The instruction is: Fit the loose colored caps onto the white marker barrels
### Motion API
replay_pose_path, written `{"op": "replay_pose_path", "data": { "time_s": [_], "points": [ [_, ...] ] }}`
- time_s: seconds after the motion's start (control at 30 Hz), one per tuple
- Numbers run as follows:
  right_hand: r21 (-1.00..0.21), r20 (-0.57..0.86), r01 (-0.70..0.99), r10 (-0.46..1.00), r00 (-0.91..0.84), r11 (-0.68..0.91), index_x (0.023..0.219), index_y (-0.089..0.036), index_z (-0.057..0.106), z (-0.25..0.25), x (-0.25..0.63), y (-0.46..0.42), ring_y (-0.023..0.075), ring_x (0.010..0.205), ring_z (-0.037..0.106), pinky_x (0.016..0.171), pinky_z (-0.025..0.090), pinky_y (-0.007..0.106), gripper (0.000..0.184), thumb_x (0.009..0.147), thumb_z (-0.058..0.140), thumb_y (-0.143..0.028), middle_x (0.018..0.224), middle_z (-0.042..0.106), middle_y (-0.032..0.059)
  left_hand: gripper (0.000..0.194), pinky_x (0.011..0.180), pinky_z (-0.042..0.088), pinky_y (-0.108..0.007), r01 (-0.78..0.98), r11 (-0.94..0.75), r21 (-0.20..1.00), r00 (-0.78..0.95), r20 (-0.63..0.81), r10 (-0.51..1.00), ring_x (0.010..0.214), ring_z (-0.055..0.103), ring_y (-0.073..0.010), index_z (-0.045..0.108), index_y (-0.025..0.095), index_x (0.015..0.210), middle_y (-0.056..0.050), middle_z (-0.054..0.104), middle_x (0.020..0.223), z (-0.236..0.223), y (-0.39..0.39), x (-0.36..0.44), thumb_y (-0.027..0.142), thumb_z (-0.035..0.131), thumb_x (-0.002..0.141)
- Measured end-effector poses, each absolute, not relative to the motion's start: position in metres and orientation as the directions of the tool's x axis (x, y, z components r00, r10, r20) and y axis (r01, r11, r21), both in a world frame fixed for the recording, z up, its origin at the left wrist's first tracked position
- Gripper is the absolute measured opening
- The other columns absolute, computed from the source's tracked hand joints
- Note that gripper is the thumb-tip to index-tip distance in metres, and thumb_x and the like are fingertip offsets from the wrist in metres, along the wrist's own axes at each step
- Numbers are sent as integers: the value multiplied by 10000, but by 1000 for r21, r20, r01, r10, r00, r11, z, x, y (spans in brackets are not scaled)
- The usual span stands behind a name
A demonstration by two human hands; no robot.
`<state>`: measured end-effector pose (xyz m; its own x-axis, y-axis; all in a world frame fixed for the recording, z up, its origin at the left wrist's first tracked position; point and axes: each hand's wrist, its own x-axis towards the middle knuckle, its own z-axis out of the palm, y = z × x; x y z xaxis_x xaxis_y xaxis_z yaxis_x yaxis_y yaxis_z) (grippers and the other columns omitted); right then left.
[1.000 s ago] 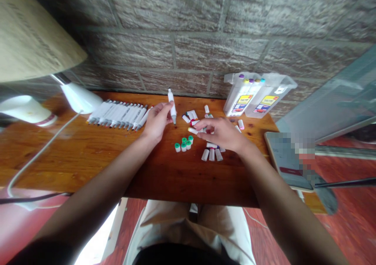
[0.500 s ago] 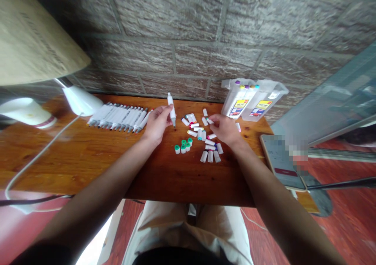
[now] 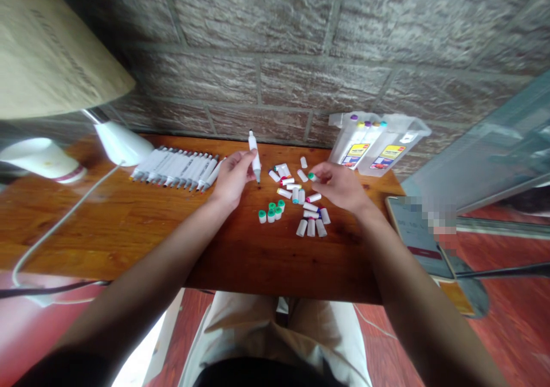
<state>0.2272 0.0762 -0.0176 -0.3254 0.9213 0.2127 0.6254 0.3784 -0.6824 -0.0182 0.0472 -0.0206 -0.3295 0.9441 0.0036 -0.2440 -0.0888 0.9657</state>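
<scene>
The left hand [image 3: 235, 176] pinches a white marker [image 3: 255, 157] near its middle, between the thumb and fingers. The marker stands nearly upright, leaning a little, over the back part of the bench [image 3: 266, 267]. Both its ends are bare, with dark tips. The right hand [image 3: 339, 185] grips a small cap [image 3: 313, 177] by its white side, with the green end poking out.

The marker looks light and stiff, like hard plastic, and maybe a bit slippery. Its middle seems the best place to hold, because the tips could smudge or get squashed. The cap looks light too, and so small that fingertips suit it best.

Near the hands are stubby green-topped caps [image 3: 262, 217], standing up, and other caps [image 3: 311, 228] lying about. The bench is shiny brown wood. Behind it, the stone-like wall [image 3: 292, 78] looks bumpy and rough.
</scene>
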Motion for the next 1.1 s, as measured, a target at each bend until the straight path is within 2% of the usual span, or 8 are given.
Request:
{"op": "replay_pose_path", "data": {
  "time_s": [0.1,0.2,0.3,0.47,0.6,0.83,1.0,1.1],
  "points": [
    [-819,276,367,863,-422,441,937,-169,699,-12,223,70,156,712,632,671,487,273,192,760,718,-241,851,726,30,305,553,476,-165,-245,-79,966,-331,-7,944,588,566,-75,609,175,734,27,623,670,-20,47,-19,421,790,738],
    [-846,276,279,820,-501,455,971,-161,714,-8,218,64,138,654,593,613,449,260,229,788,737,-297,773,679,10,297,551,475,-164,-237,-77,968,-328,-5,945,586,568,-73,611,174,733,26,626,674,-20,47,-18,415,784,749],
    [-829,281,283,796,-536,483,996,-159,745,-9,215,61,134,663,585,612,432,257,242,807,743,-310,775,680,13,309,547,474,-165,-230,-79,970,-332,-2,943,585,575,-75,602,177,729,31,616,665,-20,47,-17,420,793,745],
    [-836,223,282,759,-611,472,1026,-171,763,-18,213,61,136,682,630,637,462,261,265,803,751,-312,911,757,40,304,534,473,-164,-244,-83,966,-343,-6,939,589,574,-79,606,173,719,27,619,656,-22,49,-18,405,801,735],
    [-778,164,355,713,-681,518,1003,-173,771,-20,211,59,119,639,620,622,457,247,225,793,752,-251,880,769,24,314,535,474,-162,-228,-95,969,-344,11,939,591,585,-80,600,179,719,27,625,663,-24,49,-19,419,802,735],
    [-701,159,367,636,-755,611,999,-184,775,-22,209,57,134,747,691,701,491,236,174,830,744,-213,892,787,8,293,526,475,-163,-228,-93,969,-349,8,937,581,582,-80,610,176,726,27,627,662,-24,49,-18,402,796,748],
    [-688,163,378,639,-751,620,1095,-193,754,-24,207,53,160,826,746,770,538,255,302,795,784,-184,999,803,39,271,518,469,-156,-226,-118,967,-337,36,941,579,571,-77,615,174,707,23,619,657,-25,50,-18,380,778,775],
    [-667,124,429,658,-742,609,1168,-200,734,-22,204,50,165,795,756,775,551,271,388,787,794,-163,993,809,40,287,513,469,-157,-218,-108,970,-336,30,941,570,566,-77,611,177,706,22,620,656,-24,50,-18,397,783,774]
  ]
}}
